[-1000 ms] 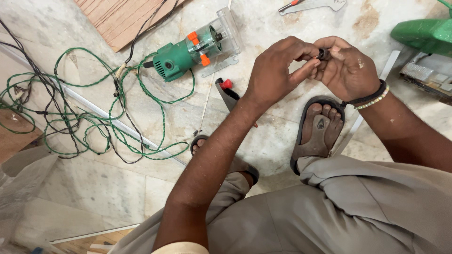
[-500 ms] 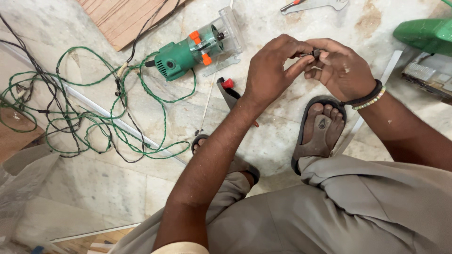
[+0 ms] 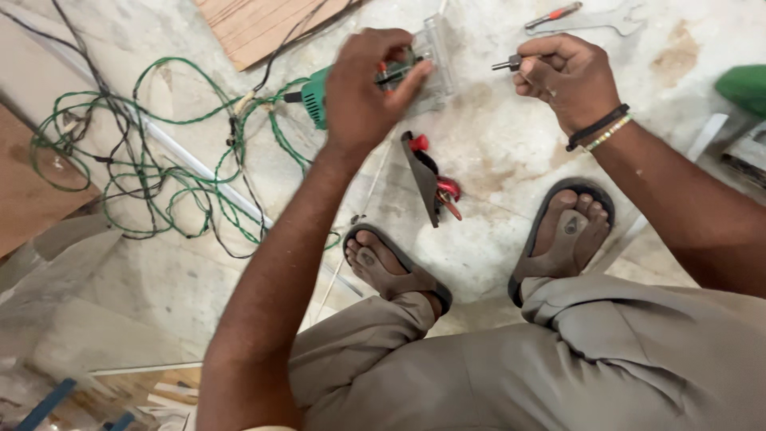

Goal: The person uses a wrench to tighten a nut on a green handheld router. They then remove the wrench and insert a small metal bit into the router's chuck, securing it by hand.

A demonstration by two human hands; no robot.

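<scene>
My left hand (image 3: 365,92) has reached out over a green electric trimmer (image 3: 316,94) with a clear plastic base (image 3: 440,60) lying on the stone floor, and its fingers close around the tool's body. My right hand (image 3: 568,78) is held apart to the right, pinching a small dark metal bit (image 3: 506,64) that sticks out to the left of the fingers. Beads and a dark band circle the right wrist. My two sandalled feet rest on the floor below the hands.
A tangle of green and black cable (image 3: 152,160) spreads at left. A dark tool with red parts (image 3: 429,177) lies between hands and feet. A flat spanner (image 3: 594,22) and a red-handled screwdriver (image 3: 554,14) lie at top right, a wood board (image 3: 255,24) at top, a green machine (image 3: 742,84) at right.
The hands were together working on the small bit. The left hand has let go and moved left onto the trimmer; the right hand keeps the bit.
</scene>
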